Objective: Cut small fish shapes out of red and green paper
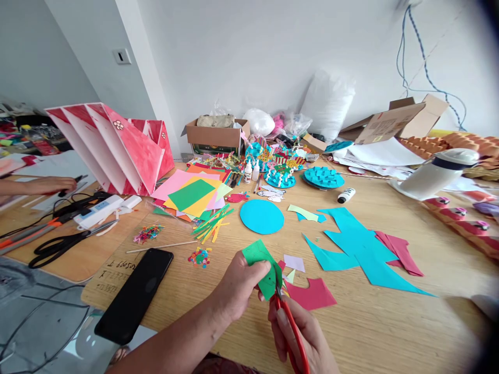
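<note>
Pinched between the thumb and fingers of my left hand (244, 283) is a piece of green paper (257, 253) with faint drawn lines on it. My right hand (300, 330) grips red-handled scissors (290, 324), whose blades sit at the right edge of the green paper. Just beyond my hands lie a red paper offcut (312, 294) and a small lilac paper piece (294, 263). A blue paper circle (262, 216) rests flat farther up the table. Large blue paper scraps (354, 241) spread out to the right.
Left of my arm lie a black phone (134, 295), a wooden stick (161, 246) and black scissors (58, 246). Stacked coloured paper (191, 195) is behind them. Another person's hand (58, 185) shows at far left. A white glue stick (346, 195) and white kettle (436, 171) stand right.
</note>
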Demonstrator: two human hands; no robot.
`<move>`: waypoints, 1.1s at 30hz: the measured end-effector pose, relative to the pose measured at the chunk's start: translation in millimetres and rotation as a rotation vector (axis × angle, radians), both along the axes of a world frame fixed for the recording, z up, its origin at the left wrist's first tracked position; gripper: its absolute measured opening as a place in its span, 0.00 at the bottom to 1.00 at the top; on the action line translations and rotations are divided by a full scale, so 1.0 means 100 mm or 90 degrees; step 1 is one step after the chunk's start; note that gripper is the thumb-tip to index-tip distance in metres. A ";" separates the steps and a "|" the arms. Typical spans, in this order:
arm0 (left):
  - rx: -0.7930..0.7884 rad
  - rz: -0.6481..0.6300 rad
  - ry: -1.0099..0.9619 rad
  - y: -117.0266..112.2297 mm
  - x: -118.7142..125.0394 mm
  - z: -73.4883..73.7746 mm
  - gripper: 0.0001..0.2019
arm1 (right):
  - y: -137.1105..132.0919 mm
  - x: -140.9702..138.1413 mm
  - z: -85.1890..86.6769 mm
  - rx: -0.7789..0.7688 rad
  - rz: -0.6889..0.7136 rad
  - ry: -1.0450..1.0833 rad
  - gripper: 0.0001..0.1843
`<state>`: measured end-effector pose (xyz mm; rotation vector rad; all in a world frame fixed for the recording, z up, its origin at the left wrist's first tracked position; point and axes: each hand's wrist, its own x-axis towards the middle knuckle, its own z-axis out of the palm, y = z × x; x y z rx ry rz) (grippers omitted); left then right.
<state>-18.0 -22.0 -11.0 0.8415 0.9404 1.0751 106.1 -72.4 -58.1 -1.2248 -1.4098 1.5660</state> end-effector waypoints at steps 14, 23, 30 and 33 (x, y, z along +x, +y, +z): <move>-0.005 0.000 -0.004 -0.02 0.03 0.05 0.11 | -0.04 0.04 -0.01 0.025 -0.003 -0.027 0.23; -0.005 -0.013 -0.007 0.00 -0.01 0.00 0.10 | -0.02 0.03 -0.01 0.046 0.009 -0.049 0.24; -0.007 0.008 -0.016 0.00 0.03 -0.02 0.09 | -0.01 -0.01 0.04 0.011 -0.010 0.027 0.25; 0.002 0.006 -0.026 -0.02 0.05 -0.03 0.09 | -0.02 -0.02 0.03 0.000 -0.017 0.066 0.25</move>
